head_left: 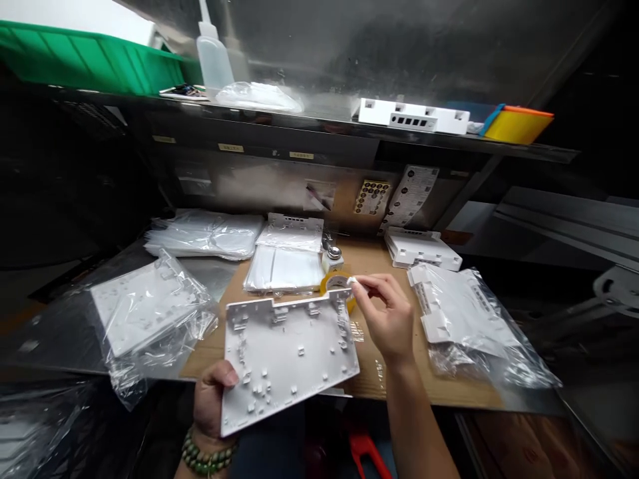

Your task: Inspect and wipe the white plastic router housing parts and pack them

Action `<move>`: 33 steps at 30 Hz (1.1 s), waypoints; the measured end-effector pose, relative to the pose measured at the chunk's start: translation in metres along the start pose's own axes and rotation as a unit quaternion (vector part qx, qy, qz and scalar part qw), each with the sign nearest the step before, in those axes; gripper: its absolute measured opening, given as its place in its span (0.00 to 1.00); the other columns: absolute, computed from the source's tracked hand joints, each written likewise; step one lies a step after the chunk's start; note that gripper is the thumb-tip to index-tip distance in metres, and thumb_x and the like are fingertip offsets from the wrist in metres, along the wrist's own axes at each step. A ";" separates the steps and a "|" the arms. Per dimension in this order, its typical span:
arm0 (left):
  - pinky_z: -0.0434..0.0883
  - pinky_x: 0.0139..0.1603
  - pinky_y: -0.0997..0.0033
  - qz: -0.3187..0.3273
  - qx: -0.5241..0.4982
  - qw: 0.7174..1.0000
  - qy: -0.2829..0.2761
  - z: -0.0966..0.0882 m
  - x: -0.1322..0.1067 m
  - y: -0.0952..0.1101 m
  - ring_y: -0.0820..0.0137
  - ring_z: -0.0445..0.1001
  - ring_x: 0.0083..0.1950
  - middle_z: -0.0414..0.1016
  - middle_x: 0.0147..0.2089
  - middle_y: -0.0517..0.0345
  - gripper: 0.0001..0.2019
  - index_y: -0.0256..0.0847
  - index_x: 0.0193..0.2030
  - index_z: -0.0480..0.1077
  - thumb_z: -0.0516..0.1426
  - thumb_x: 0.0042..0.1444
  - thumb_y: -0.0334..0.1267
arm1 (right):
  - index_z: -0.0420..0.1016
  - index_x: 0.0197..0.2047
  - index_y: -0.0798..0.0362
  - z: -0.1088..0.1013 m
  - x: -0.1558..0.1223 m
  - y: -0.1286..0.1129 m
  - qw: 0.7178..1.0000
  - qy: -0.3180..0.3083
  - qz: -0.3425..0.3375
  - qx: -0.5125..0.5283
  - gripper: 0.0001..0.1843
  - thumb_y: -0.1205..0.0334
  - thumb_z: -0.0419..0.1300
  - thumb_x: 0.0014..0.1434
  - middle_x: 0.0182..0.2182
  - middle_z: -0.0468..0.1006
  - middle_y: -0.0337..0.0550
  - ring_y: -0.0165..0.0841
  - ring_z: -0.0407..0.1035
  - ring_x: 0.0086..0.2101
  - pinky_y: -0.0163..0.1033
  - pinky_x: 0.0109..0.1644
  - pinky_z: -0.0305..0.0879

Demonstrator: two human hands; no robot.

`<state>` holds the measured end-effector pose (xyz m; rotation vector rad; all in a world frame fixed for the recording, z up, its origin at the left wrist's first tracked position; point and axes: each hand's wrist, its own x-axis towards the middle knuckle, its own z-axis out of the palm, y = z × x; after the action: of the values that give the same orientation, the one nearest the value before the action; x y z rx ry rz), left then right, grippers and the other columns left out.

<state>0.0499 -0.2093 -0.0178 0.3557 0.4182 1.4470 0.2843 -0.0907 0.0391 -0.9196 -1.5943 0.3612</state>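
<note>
My left hand (212, 398) grips the near left corner of a white plastic housing panel (287, 352), holding it tilted above the cardboard-covered bench (464, 392) with its ribbed inner side up. My right hand (387, 316) hovers at the panel's far right corner, its thumb and forefinger pinched on a small white piece (352, 281). Just behind those fingers sits a yellow tape roll (335, 284), with a small silver-capped bottle (333, 258) beyond it.
Bagged white panels lie to the left (150, 309), at the back (285, 266) and to the right (464, 316). A bare stack of housings (422, 249) sits at back right. The shelf above holds a green bin (90, 56), a squeeze bottle (213, 56) and a white housing (414, 116).
</note>
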 end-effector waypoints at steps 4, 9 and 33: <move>0.79 0.53 0.37 -0.033 0.026 0.997 0.060 0.029 0.004 -0.021 0.41 0.83 0.50 0.85 0.48 0.47 0.41 0.39 0.63 0.74 0.57 0.36 0.24 | 0.82 0.45 0.50 0.015 -0.003 -0.053 0.994 -0.053 -0.086 0.041 0.06 0.67 0.64 0.66 0.37 0.78 0.42 0.31 0.73 0.34 0.39 0.38 0.74; 0.83 0.46 0.51 -0.029 0.033 0.996 0.078 0.049 0.008 -0.042 0.50 0.85 0.41 0.85 0.41 0.53 0.40 0.43 0.61 0.74 0.57 0.35 0.22 | 0.80 0.47 0.51 0.034 -0.012 -0.075 0.983 -0.094 -0.142 0.074 0.08 0.69 0.63 0.66 0.38 0.78 0.42 0.29 0.74 0.34 0.36 0.37 0.75; 0.78 0.53 0.41 -0.053 -0.042 0.997 -0.021 0.044 0.000 -0.011 0.44 0.83 0.47 0.85 0.44 0.46 0.37 0.35 0.58 0.76 0.56 0.35 0.29 | 0.84 0.41 0.57 0.000 0.026 0.083 0.985 -0.033 0.136 -0.097 0.21 0.46 0.64 0.59 0.37 0.83 0.50 0.36 0.72 0.31 0.43 0.37 0.70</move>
<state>0.0808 -0.2096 0.0151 0.2915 0.3357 1.3461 0.3142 -0.0184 0.0007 -1.2933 -1.5865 0.4365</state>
